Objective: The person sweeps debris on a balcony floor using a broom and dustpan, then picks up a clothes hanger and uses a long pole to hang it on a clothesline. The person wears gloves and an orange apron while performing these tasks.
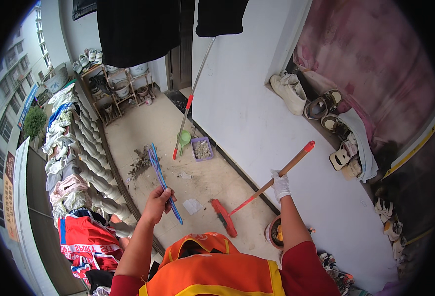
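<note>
Bare, my left hand [159, 202] grips a few blue and purple plastic clothes hangers [158, 168], held together above the tiled floor. My right hand [281, 185] wears a thin white glove and is closed around the wooden handle [295, 160] of a broom. The broom's red head [224, 218] rests on the floor in front of me, its dark bristles partly showing. A white sheet of paper [192, 206] lies left of the broom head. Beyond the hangers is a heap of dark dirt and debris [141, 162].
A purple basket of stones [202, 149] and a green plastic dipper [183, 138] stand by a leaning metal pole [199, 72]. Laundry [86, 236] covers the balustrade [99, 174]. A potted plant [274, 232] sits near my right arm. Shoes [289, 92] line the right-hand ledge; black clothes [137, 33] hang overhead.
</note>
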Tool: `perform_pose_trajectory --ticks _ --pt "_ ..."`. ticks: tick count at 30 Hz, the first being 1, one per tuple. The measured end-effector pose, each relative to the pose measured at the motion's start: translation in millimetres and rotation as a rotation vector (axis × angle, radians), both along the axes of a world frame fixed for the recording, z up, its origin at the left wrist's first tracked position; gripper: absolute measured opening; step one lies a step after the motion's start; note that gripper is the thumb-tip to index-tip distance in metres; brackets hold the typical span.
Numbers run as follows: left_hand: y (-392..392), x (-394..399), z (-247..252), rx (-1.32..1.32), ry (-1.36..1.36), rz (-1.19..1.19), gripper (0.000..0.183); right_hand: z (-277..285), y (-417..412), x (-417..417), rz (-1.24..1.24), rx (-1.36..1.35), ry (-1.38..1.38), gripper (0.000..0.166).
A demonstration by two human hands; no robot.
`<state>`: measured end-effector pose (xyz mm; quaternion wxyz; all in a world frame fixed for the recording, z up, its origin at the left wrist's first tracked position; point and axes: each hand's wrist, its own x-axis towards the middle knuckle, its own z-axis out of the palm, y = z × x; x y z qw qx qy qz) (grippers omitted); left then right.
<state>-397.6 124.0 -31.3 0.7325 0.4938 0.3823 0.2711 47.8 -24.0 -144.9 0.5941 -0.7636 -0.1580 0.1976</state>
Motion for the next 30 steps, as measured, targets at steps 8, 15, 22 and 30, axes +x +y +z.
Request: perform_pose_trajectory --ticks 8,15,22,30 --pt "-9 23 9 -0.016 0.01 -0.043 0.018 -13 18 99 -0.132 -0.516 -0.173 0.046" --pt "-14 65 12 0.043 0.009 0.045 0.016 15 41 12 0.327 -0.239 -0.32 0.037" --pt "-9 90 -10 0.054 0.074 0.278 0.021 129 65 -238 1.135 -0.04 -0.081 0.038" --pt "33 41 8 0.682 0.537 0.247 0.017 96 78 -243 0.995 -0.308 -0.421 0.025"
